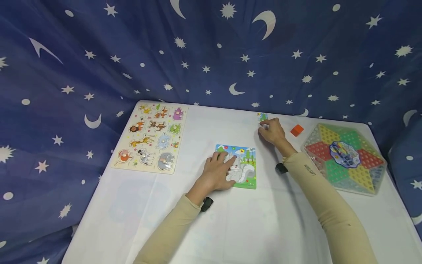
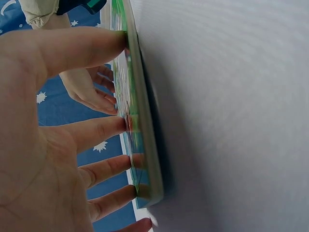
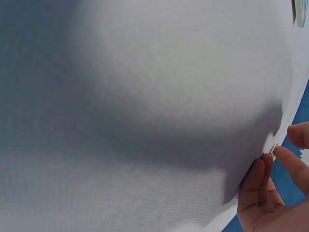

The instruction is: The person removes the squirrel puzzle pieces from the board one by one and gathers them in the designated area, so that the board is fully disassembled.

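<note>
A squirrel jigsaw puzzle (image 1: 249,172) lies on the white table in the head view, with a blue-and-green border. My left hand (image 1: 215,172) rests over its left part, fingers spread; in the left wrist view the fingertips touch the puzzle face (image 2: 126,92). Part of the picture is hidden under that hand. Farther back, my right hand (image 1: 273,131) is beside small puzzle pieces (image 1: 263,117) near the table's back edge. In the right wrist view its thumb and index finger stand apart, and a tiny piece edge (image 3: 273,151) shows by the index fingertip.
An animal peg puzzle board (image 1: 155,137) lies at the left. Right of my right hand are a red-orange block (image 1: 297,130) and a hexagonal Chinese checkers box (image 1: 344,157). A blue star-and-moon curtain (image 1: 197,47) hangs along the back edge.
</note>
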A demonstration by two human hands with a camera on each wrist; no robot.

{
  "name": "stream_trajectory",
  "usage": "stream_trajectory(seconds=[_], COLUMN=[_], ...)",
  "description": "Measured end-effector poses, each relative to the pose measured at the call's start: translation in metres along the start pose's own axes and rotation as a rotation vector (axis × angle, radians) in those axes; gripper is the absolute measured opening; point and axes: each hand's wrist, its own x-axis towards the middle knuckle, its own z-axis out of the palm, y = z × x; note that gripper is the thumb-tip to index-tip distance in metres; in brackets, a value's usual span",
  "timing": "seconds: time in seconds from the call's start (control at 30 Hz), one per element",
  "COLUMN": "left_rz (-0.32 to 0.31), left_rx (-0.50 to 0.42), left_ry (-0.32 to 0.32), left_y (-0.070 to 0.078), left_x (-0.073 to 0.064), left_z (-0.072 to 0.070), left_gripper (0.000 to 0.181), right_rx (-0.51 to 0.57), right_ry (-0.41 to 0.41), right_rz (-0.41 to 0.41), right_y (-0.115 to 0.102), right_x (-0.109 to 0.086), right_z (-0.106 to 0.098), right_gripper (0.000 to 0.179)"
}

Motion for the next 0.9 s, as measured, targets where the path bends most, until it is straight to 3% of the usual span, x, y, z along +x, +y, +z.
stream_trajectory(seconds=[0.23, 0.43, 0.73, 0.9], left_rz=[0.016, 0.016, 0.014, 0.019], left_rx=[-0.009, -0.02, -0.025, -0.015], left_ry=[0.012, 0.03, 0.023, 0.026], left_y=[0.001, 0.0, -0.002, -0.001], left_x=[0.004, 0.002, 0.003, 0.003], left_z=[0.003, 0.001, 0.003, 0.003], left_gripper=[0.081, 0.081, 0.081, 0.082], right_rx=[0.1, 0.146, 0.087, 0.021], right_ry=[0.004, -0.071, -0.22, -0.236], right_rz=[-0.072, -0.157, -0.319, -0.346], right_y=[0.001, -0.01, -0.015, -0.013], right_x=[-0.016, -0.045, -0.096, -0.117], right_z=[-0.004, -0.006, -0.001, 0.004], right_gripper=[0.035, 0.027, 0.025, 0.037])
